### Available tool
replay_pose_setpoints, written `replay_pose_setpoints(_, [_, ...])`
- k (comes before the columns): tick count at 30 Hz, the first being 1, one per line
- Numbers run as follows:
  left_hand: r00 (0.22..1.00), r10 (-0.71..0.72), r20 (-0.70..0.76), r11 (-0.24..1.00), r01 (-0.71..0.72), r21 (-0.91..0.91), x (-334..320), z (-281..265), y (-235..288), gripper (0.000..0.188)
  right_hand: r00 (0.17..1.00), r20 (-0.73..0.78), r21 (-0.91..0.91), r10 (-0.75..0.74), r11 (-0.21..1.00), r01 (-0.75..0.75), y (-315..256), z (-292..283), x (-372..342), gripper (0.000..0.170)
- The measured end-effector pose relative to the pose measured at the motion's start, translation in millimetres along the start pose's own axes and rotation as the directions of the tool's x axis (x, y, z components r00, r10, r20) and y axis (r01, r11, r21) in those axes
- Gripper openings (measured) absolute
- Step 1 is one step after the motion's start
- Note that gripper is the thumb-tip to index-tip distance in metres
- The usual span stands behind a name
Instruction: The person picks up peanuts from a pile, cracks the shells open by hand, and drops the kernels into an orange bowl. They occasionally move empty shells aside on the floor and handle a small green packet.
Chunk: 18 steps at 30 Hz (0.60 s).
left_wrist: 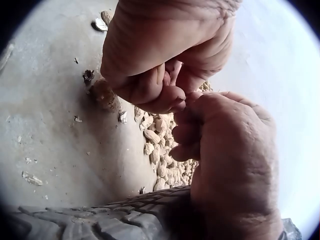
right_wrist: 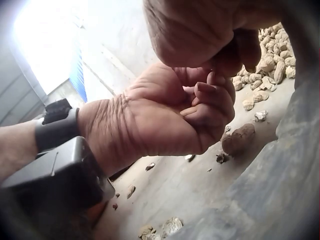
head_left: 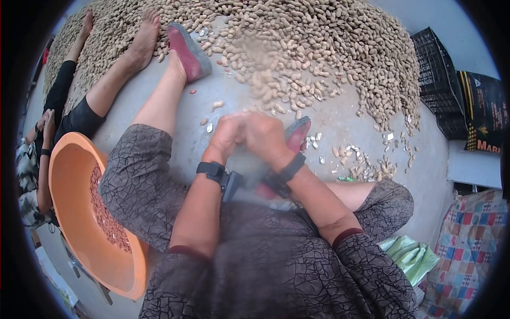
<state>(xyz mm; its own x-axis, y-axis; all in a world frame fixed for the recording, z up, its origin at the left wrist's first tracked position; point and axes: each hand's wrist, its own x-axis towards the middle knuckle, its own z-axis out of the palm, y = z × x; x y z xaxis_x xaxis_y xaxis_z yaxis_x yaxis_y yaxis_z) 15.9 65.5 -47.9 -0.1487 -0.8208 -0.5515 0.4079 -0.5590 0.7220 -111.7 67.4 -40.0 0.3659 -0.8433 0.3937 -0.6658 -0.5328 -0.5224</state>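
Observation:
In the head view my left hand (head_left: 227, 134) and right hand (head_left: 266, 137) meet in front of my lap, above the floor. The left wrist view shows the curled fingers of my left hand (left_wrist: 160, 50) against the fingertips of my right hand (left_wrist: 235, 150). Both pinch a peanut there, almost wholly hidden by the fingers. From the right wrist, my left hand (right_wrist: 170, 117) appears palm up with bent fingers, under my right hand (right_wrist: 195, 32). A large heap of unshelled peanuts (head_left: 329, 48) spreads beyond them.
An orange tub (head_left: 69, 181) holding reddish shelled kernels (head_left: 109, 220) stands beside my left knee. Another person's bare foot (head_left: 144, 45) rests near the heap. Broken shells (head_left: 366, 166) litter the floor. At right are a black crate (head_left: 433, 69), a printed sack (head_left: 481, 114) and a green bag (head_left: 409, 258).

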Motion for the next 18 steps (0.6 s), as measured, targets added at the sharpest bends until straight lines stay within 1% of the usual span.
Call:
replay_pose_setpoints(2, [1.000, -0.001, 0.026, 1.000, 0.001, -0.017, 3, -5, -2, 0.012, 1.000, 0.001, -0.012, 0.011, 1.000, -0.011, -2, -1, 0, 0.011])
replay_pose_setpoints(4, [0.990, -0.079, 0.117, 0.989, 0.093, -0.116, 5, -7, -1, 0.010, 0.998, -0.004, -0.018, 0.068, 0.998, -0.068, -3, 0, 0, 0.010])
replay_pose_setpoints(5, [0.990, -0.077, 0.117, 0.989, 0.091, -0.119, 5, -8, -2, 0.010, 0.998, -0.002, -0.018, 0.065, 0.998, -0.065, -2, 1, 0, 0.010])
replay_pose_setpoints(7, [0.980, -0.098, 0.174, 0.973, 0.131, -0.187, 2, -6, -1, 0.009, 0.992, 0.004, -0.070, 0.129, 0.989, -0.129, -2, 0, 0, 0.010])
replay_pose_setpoints(11, [0.973, -0.108, 0.203, 0.963, 0.153, -0.223, 5, -7, -2, 0.010, 0.992, -0.009, -0.073, 0.122, 0.990, -0.122, 1, 2, 3, 0.010])
replay_pose_setpoints(13, [0.964, -0.113, 0.242, 0.963, 0.166, -0.213, 5, -10, -2, 0.013, 0.978, 0.011, -0.089, 0.208, 0.974, -0.206, 0, 2, 5, 0.011])
replay_pose_setpoints(14, [0.965, -0.112, 0.238, 0.962, 0.165, -0.216, 5, -11, -3, 0.013, 0.979, 0.015, -0.087, 0.205, 0.975, -0.203, 0, 1, 6, 0.011])
replay_pose_setpoints(16, [0.981, -0.095, 0.168, 0.972, 0.128, -0.199, 7, -12, -3, 0.015, 0.943, 0.056, -0.074, 0.329, 0.943, -0.324, -1, -4, 11, 0.011])
replay_pose_setpoints(17, [0.981, -0.095, 0.167, 0.971, 0.129, -0.203, 8, -13, -3, 0.015, 0.943, 0.060, -0.076, 0.328, 0.943, -0.324, 1, -5, 11, 0.011])
replay_pose_setpoints(18, [0.984, -0.120, 0.129, 0.957, 0.150, -0.249, 10, -14, -3, 0.015, 0.947, 0.043, -0.069, 0.317, 0.947, -0.314, 3, -6, 12, 0.011])
